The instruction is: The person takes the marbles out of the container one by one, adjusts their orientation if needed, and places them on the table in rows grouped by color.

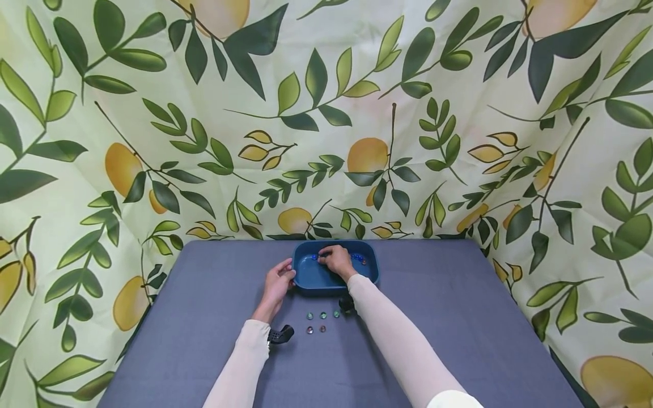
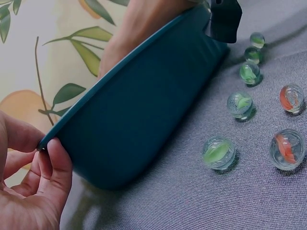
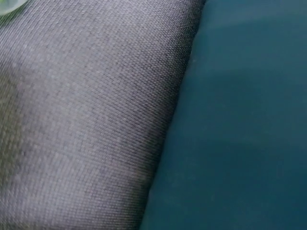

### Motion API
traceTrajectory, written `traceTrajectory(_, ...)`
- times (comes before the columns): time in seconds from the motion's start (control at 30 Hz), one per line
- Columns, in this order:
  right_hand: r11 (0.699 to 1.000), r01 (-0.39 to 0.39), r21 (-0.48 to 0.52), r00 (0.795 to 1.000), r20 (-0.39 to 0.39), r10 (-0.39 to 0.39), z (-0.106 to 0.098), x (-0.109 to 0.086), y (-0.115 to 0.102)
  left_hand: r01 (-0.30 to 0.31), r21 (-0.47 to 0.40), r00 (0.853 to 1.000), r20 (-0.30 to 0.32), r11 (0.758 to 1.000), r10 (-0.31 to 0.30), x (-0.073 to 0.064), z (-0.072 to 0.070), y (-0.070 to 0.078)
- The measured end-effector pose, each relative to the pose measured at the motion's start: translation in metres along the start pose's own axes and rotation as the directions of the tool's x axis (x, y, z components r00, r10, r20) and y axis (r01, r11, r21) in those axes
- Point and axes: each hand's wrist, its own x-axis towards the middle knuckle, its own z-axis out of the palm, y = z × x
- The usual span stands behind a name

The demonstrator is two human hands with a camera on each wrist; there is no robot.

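A blue plastic bin point(image 1: 326, 281) stands at the far side of the table. My left hand point(image 1: 278, 281) pinches its left rim between thumb and fingers, as the left wrist view shows close up. Inside the bin is my right hand point(image 1: 336, 260), bent down with its fingertips right at a blue marble point(image 1: 314, 257) in the left part. I cannot tell whether those fingers pinch a marble. More blue marbles point(image 1: 357, 257) lie along the right part of the bin, a brownish marble point(image 1: 364, 262) beside them. The right wrist view shows mostly the bin's outer wall point(image 3: 240, 120).
In front of the bin, several green-swirled glass marbles point(image 2: 219, 152) form a row on the grey cloth point(image 1: 214, 317). Two orange-red swirled marbles point(image 2: 287, 149) lie nearer to me. A leaf-and-fruit patterned curtain point(image 1: 326, 124) rises right behind the table.
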Motion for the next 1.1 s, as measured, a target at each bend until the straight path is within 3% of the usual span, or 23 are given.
traceTrajectory(0.67, 0.996, -0.030, -0.086, 1.000, -0.008, 0.029, 0.004, -0.002, 0.005, 0.004, -0.007, 1.000, -0.005, 1.000, -0.004, -0.003, 0.003, -0.001)
traceTrajectory(1.1, 0.997, 0.068, 0.028, 0.997, -0.028, -0.067, -0.006, -0.005, 0.002, -0.008, -0.008, 1.000, -0.013, 1.000, 0.008, -0.001, 0.002, -0.001)
